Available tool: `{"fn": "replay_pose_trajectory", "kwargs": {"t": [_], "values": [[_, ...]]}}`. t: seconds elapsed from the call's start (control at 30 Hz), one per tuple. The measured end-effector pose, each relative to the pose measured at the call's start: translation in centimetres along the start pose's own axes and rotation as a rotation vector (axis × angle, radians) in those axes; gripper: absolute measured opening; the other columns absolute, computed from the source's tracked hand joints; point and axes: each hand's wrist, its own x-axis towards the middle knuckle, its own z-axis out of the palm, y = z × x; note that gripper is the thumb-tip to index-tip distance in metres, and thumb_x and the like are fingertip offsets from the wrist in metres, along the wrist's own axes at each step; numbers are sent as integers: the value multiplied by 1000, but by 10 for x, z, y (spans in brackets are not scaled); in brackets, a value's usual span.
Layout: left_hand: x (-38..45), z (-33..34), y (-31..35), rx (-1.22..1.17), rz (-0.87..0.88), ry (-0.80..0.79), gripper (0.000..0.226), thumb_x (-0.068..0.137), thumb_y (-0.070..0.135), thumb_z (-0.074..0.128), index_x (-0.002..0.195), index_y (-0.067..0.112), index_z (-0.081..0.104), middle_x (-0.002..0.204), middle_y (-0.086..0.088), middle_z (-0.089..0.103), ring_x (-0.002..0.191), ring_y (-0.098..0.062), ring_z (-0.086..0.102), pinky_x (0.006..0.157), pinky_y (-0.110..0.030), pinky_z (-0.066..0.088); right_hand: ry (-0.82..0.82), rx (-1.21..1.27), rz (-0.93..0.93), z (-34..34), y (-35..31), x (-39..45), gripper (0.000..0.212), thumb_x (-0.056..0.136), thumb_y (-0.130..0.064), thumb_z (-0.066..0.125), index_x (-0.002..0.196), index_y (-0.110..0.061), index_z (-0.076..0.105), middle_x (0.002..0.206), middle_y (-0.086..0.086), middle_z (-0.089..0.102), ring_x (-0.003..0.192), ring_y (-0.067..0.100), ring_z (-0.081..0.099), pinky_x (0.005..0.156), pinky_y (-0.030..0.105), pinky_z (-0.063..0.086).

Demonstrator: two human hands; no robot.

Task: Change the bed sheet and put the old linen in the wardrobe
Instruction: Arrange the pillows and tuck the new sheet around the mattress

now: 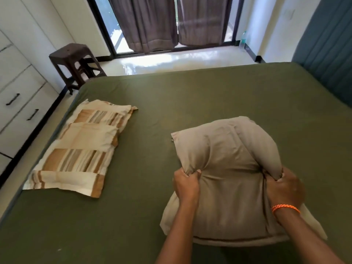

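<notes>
An olive green sheet (190,96) covers the bed. On it, near me, lies a beige pillow (224,155) in a taupe case. My left hand (187,184) grips a bunch of the case at the pillow's left side. My right hand (283,189), with an orange band at the wrist, grips the cloth at its right side. The pillow is bent upward between both hands. Folded cream and brown striped linen (83,147) lies flat near the bed's left edge.
White wardrobe drawers (21,103) with dark handles line the left wall. A dark brown plastic stool (76,61) stands beyond the bed's far left corner. Brown curtains (167,21) hang at the glass door. A teal headboard (327,48) is on the right, a bottle (243,40) beside it.
</notes>
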Motion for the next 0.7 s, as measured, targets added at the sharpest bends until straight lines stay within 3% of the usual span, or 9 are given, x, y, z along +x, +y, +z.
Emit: {"fn": "replay_pose_trajectory", "kwargs": {"t": [0.13, 0.23, 0.37, 0.43, 0.57, 0.63, 0.7], "values": [[-65, 81, 5, -38, 31, -50, 11, 76, 14, 86, 76, 11, 75, 68, 1, 75, 68, -24, 73, 71, -43, 60, 43, -75, -10, -59, 67, 52, 31, 76, -35, 64, 92, -10, 74, 87, 23, 73, 79, 49, 67, 65, 45, 52], [-80, 133, 11, -66, 51, -54, 13, 80, 6, 85, 77, 14, 76, 71, 5, 77, 68, -17, 72, 73, -40, 59, 57, -101, 25, -74, 103, 93, 16, 79, -21, 74, 90, -10, 72, 84, 22, 73, 77, 48, 66, 64, 45, 52], [-71, 212, 10, -63, 83, -91, 14, 86, 11, 84, 82, 21, 74, 78, 6, 78, 77, -14, 75, 75, -33, 59, 91, -104, 77, -65, 153, 156, 11, 77, -9, 78, 84, -9, 70, 82, 20, 72, 74, 46, 65, 63, 43, 49], [-64, 251, 9, -21, 96, -140, 8, 89, 16, 82, 89, 20, 75, 83, 4, 79, 83, -17, 75, 77, -33, 59, 84, -75, 136, -56, 181, 183, 10, 79, -9, 76, 88, -9, 70, 86, 22, 71, 80, 46, 64, 71, 47, 51], [-68, 332, -3, 20, 58, -210, 7, 92, 13, 79, 97, 14, 75, 88, 3, 76, 90, -21, 75, 69, -21, 55, 99, -118, 219, -64, 238, 228, 17, 83, -7, 70, 99, -4, 71, 96, 27, 69, 90, 49, 64, 80, 51, 49], [-83, 377, -6, 24, 79, -247, 8, 93, 10, 78, 94, 18, 75, 87, 5, 76, 84, -13, 74, 64, -12, 52, 148, -96, 170, -82, 264, 252, 26, 79, -13, 58, 97, 0, 71, 92, 29, 67, 88, 50, 63, 79, 53, 49], [-104, 422, -3, 26, 102, -280, 15, 93, 10, 77, 90, 24, 74, 85, 8, 77, 77, -2, 72, 66, -14, 54, 176, -149, 158, -104, 296, 282, 42, 71, -18, 49, 98, 4, 71, 92, 30, 67, 90, 51, 62, 79, 56, 49]]}}
